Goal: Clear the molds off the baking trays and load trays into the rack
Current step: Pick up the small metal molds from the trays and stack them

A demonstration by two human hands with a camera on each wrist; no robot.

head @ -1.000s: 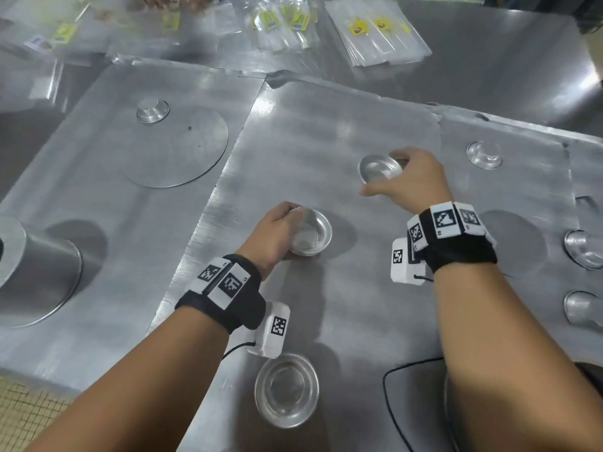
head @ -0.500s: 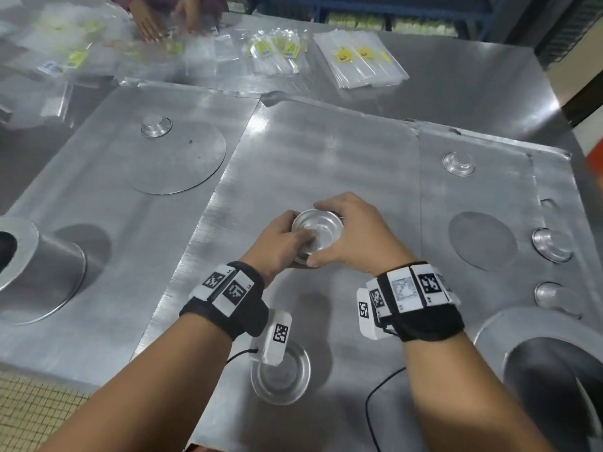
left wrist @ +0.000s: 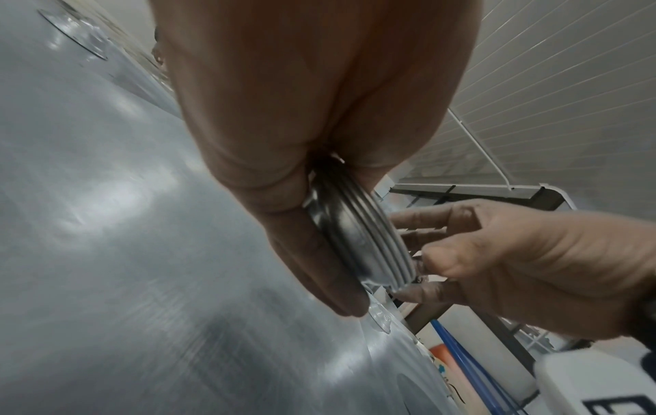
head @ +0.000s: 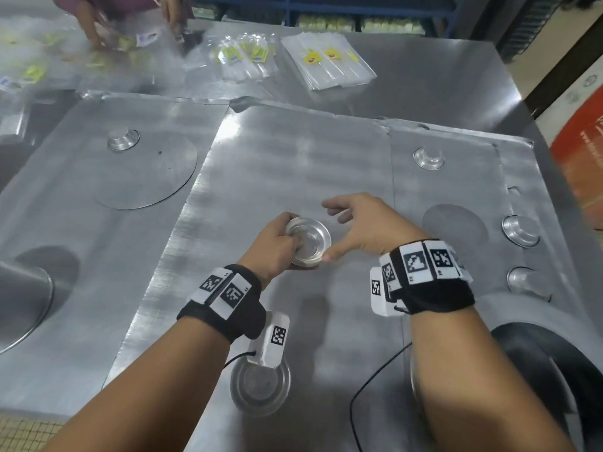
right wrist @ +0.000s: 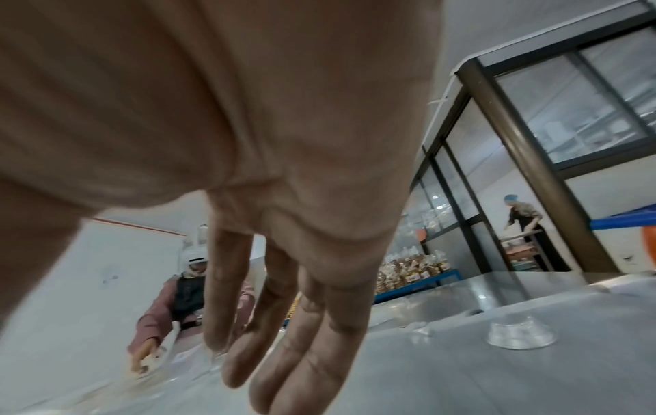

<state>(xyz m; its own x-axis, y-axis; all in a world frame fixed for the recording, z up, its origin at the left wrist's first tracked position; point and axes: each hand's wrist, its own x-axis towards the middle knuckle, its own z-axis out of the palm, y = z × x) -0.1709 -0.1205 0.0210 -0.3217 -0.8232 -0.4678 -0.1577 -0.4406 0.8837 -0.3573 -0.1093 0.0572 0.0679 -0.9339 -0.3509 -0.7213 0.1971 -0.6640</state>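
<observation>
My left hand [head: 287,244] grips a small stack of round metal molds [head: 309,240] just above the middle baking tray [head: 293,158]. The left wrist view shows the stack [left wrist: 360,238] edge-on, pinched between thumb and fingers. Right beside it my right hand [head: 355,228] is open, fingers spread, its thumb tip at the stack's rim. In the right wrist view those fingers [right wrist: 284,337] are straight and hold nothing. One more mold [head: 260,384] lies on the same tray near the front, partly under my left wrist camera.
An upturned mold [head: 123,139] and a flat disc [head: 146,171] lie on the left tray. The right tray carries molds [head: 428,158], [head: 520,230], [head: 527,285]. Tall round tins stand at the left edge [head: 19,305] and front right [head: 538,370]. Another person handles packets [head: 326,63] at the far side.
My right hand carried a mold from farther back to the left hand's mold, set it onto it, then let go and spread open. The left hand lifted slightly, still holding.
</observation>
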